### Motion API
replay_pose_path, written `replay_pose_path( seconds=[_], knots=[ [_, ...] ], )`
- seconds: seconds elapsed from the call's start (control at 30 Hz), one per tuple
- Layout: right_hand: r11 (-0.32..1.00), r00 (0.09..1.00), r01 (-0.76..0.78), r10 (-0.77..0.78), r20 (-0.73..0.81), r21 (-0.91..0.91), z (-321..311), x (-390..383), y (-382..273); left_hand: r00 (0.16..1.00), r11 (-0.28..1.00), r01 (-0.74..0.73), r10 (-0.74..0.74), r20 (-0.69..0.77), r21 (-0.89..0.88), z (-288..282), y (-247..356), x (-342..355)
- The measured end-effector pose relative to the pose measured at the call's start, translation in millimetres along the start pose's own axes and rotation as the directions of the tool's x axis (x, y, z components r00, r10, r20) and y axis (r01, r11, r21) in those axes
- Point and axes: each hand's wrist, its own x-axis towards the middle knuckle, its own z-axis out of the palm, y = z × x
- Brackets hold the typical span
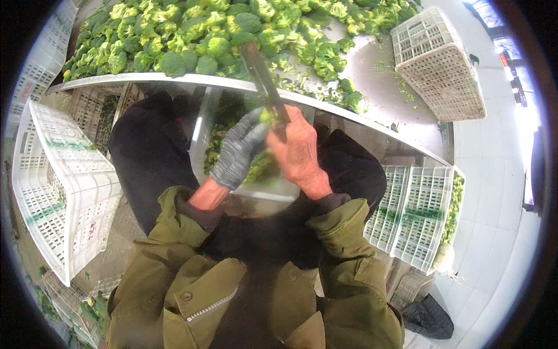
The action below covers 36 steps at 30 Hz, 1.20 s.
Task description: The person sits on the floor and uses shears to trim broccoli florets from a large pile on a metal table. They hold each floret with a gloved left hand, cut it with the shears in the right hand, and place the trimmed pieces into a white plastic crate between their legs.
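Observation:
My right hand [297, 152], bare, is closed round the handle end of a long knife [264, 78]. The blade points up and away, over the table's rim. My left hand [238, 152], in a grey glove, pinches a small green broccoli piece [267, 116] close beside the knife and the right hand's fingers. Both hands are over a pale bin [199, 131] between my knees, with cut green broccoli bits inside. The hands and bin are somewhat blurred. Beyond the hands, many broccoli florets [192, 35] are heaped on a metal table [372, 70].
A white crate [439, 70] stands tilted on the table's right side. Another white crate [72, 186] stands at my left. At my right, a crate [415, 212] holds green pieces. A black bag [427, 317] lies on the tiled floor [485, 192].

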Motion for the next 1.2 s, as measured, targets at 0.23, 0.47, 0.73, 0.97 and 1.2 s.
replay_pose_path(
  seconds=[0.23, 0.47, 0.73, 0.97, 1.2],
  knots=[
    [0.896, 0.944, -0.324, 0.326, 0.045, 0.302, -5.4, -11.1, -23.1, 0.999, 0.993, 0.032, -0.033, -0.001, -0.112, -13.9, 2.6, 8.0],
    [0.924, 0.923, -0.382, 0.382, 0.054, -0.011, -10.8, -32.5, -16.9, 0.999, 0.966, -0.022, 0.031, 0.030, -0.258, -8.8, 5.7, 6.3],
    [0.955, 0.958, -0.284, 0.287, 0.028, -0.085, 2.5, -45.9, -9.9, 0.999, 0.978, 0.026, -0.032, -0.030, -0.206, -14.3, -0.1, 8.6],
    [0.976, 0.980, -0.197, 0.197, -0.012, -0.096, 5.7, -51.2, -5.8, 0.998, 0.982, 0.014, -0.025, -0.057, -0.189, -13.2, -2.0, 9.7],
    [0.955, 0.953, -0.298, 0.297, 0.067, -0.003, 5.8, -53.6, -6.7, 0.994, 0.989, 0.042, -0.056, -0.094, -0.143, -12.0, 0.6, 8.7]
  ],
)
